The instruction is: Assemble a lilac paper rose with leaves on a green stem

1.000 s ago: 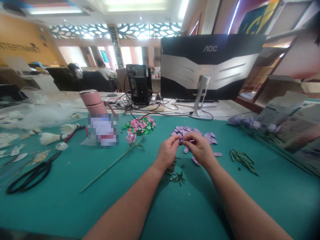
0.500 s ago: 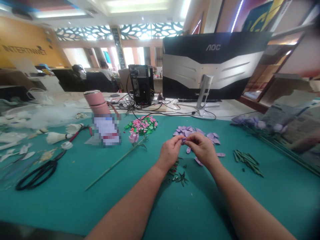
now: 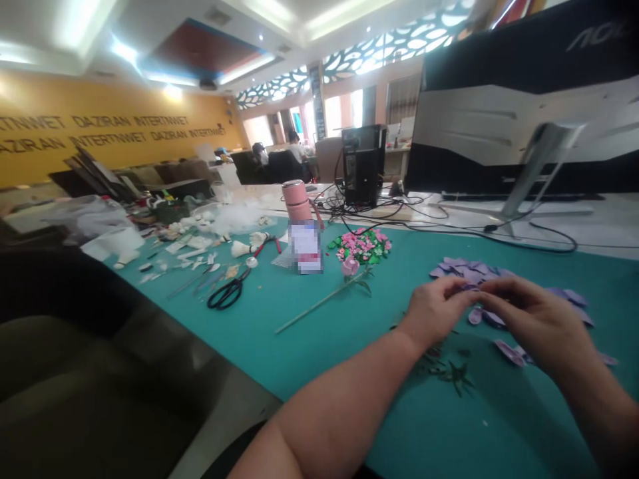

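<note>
My left hand point(image 3: 436, 309) and my right hand point(image 3: 536, 322) meet over the teal mat point(image 3: 309, 339), fingertips pinched together on a small purple petal point(image 3: 469, 287). A heap of loose purple petals point(image 3: 466, 269) lies just beyond the hands, and more petals point(image 3: 509, 351) lie under my right wrist. Small green leaf pieces point(image 3: 452, 372) sit below my left hand. A pink rose on a long green stem point(image 3: 324, 298) lies to the left of my left hand.
Black scissors point(image 3: 228, 293), a pink flask point(image 3: 297, 203), a pile of pink and green flower parts point(image 3: 362, 245) and white feather scraps point(image 3: 200, 256) lie further left. A monitor point(image 3: 524, 126) and cables point(image 3: 449, 223) stand behind. People sit far back.
The view has swung left, so my hands now appear at the right. Both hands stay pinched together on the purple petal above the mat.
</note>
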Action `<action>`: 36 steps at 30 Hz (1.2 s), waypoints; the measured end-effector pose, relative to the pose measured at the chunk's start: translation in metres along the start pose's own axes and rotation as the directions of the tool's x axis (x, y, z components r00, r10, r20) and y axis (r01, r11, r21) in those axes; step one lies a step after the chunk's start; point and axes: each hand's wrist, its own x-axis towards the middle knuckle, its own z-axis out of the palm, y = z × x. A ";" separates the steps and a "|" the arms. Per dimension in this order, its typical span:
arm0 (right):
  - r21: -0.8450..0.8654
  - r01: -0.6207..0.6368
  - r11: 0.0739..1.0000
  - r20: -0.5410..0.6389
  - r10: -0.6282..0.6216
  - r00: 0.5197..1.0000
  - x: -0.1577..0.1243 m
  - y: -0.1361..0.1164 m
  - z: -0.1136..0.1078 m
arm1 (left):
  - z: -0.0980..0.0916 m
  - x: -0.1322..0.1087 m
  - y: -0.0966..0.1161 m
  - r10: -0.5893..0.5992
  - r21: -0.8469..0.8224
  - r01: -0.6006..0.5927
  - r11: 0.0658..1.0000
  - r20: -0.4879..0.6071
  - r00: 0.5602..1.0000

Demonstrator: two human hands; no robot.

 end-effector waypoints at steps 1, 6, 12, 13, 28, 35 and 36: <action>0.023 -0.035 0.999 0.020 0.035 0.999 0.000 -0.001 0.001 | 0.001 0.001 -0.001 -0.031 -0.074 0.031 0.997 0.001 1.000; 0.040 -0.122 0.992 0.043 0.120 0.992 0.000 -0.004 0.003 | 0.002 0.003 -0.002 -0.093 -0.143 0.090 0.986 -0.016 0.996; 0.046 -0.090 0.995 0.049 0.088 0.995 -0.002 -0.005 0.001 | -0.002 0.002 -0.002 -0.044 -0.053 0.042 0.998 -0.041 0.998; 0.043 -0.100 0.994 0.050 0.098 0.994 -0.002 -0.006 0.001 | -0.003 0.002 -0.002 -0.053 -0.045 0.051 0.998 -0.044 0.998; 0.237 -0.056 0.970 0.036 0.048 0.998 -0.003 -0.022 0.015 | -0.025 0.001 0.039 -0.085 0.050 0.082 0.995 0.057 0.995; 0.253 -0.114 0.961 0.093 0.093 0.991 -0.007 -0.030 0.025 | -0.039 0.000 0.034 -0.198 -0.152 0.208 0.966 0.075 0.977; 0.236 -0.122 0.964 0.096 0.102 0.990 -0.007 -0.028 0.025 | -0.041 0.000 0.032 -0.234 -0.197 0.243 0.950 0.070 0.970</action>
